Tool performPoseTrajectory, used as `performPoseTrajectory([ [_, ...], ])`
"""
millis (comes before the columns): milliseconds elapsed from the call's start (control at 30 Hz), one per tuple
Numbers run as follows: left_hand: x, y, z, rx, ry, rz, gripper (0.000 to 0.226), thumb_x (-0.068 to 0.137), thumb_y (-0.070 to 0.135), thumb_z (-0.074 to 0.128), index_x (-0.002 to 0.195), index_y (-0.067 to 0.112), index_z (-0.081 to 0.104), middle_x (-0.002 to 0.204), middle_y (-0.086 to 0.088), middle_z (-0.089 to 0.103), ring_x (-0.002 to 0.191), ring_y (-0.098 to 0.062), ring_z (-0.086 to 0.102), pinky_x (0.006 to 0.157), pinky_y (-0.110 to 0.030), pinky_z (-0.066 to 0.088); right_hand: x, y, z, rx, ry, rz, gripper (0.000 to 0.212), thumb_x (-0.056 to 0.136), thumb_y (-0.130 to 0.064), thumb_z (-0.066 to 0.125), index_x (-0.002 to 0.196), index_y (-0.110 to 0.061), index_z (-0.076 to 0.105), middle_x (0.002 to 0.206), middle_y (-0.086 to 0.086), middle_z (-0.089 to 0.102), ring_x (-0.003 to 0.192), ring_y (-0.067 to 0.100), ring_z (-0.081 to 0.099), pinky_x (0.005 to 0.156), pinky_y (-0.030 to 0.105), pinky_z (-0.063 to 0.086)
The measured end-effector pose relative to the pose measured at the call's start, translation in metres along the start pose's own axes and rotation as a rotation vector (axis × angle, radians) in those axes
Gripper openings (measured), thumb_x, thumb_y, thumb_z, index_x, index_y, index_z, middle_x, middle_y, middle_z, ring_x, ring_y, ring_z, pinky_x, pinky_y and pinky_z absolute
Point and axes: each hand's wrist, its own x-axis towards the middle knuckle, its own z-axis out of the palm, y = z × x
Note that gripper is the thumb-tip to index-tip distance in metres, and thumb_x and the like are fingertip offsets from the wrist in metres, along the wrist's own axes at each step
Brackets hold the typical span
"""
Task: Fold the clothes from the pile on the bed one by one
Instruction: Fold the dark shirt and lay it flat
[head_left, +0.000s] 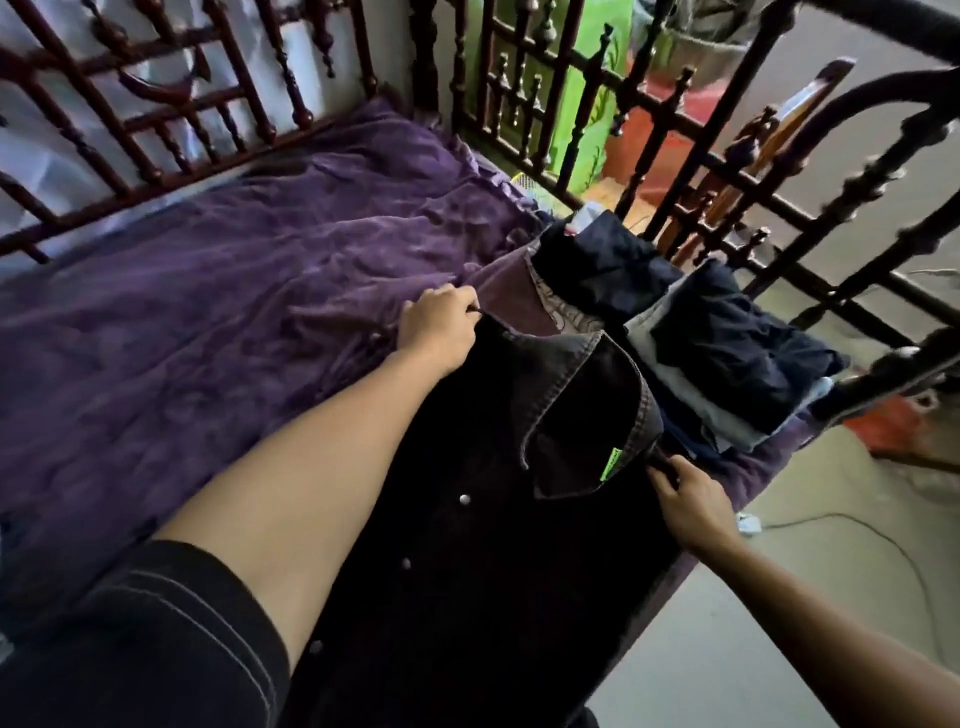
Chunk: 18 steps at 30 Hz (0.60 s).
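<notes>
pinching one shoulder of black snap-buttoned denim shirt (493, 519) with left hand (439, 325) | pinching other shoulder with right hand (691, 499) | lying flat between both grips on wrinkled purple bedsheet (208, 312)

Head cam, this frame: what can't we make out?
1. Dark jacket, head view: lower part cut off by the bottom edge; its left side hidden behind the left forearm.
2. Green label: text too small to read.
3. Folded stack: item count unclear, dark layers overlap.
4. Left hand: fingers mostly hidden by its own back.
</notes>
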Motion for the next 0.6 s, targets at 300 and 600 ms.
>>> performPoseTrajectory([
  [300, -0.040, -0.090, 0.108, 0.026, -0.310, -0.313, 0.017, 0.093, 0.028, 0.057, 0.109, 0.021, 0.060, 0.110, -0.004, 0.058, 0.100, -0.028, 0.056, 0.080, -0.039, 0.047, 0.102, 0.023, 0.082, -0.170, -0.268, 0.122, 0.026, 0.089, -0.039, 0.056, 0.113, -0.030, 0.057, 0.115, 0.006, 0.062, 0.107, 0.029, 0.058, 0.081, 0.035, 0.046],
  [600, -0.042, -0.062, 0.213, -0.103, -0.378, -0.493, 0.017, 0.094, 0.022, 0.056, 0.108, 0.018, 0.063, 0.108, -0.004, 0.057, 0.097, -0.025, 0.057, 0.079, -0.037, 0.049, 0.153, -0.011, 0.111, -0.415, -0.129, -1.023, 0.052, 0.068, -0.020, 0.070, 0.119, -0.020, 0.063, 0.134, 0.011, 0.053, 0.123, 0.036, 0.050, 0.081, 0.045, 0.051],
])
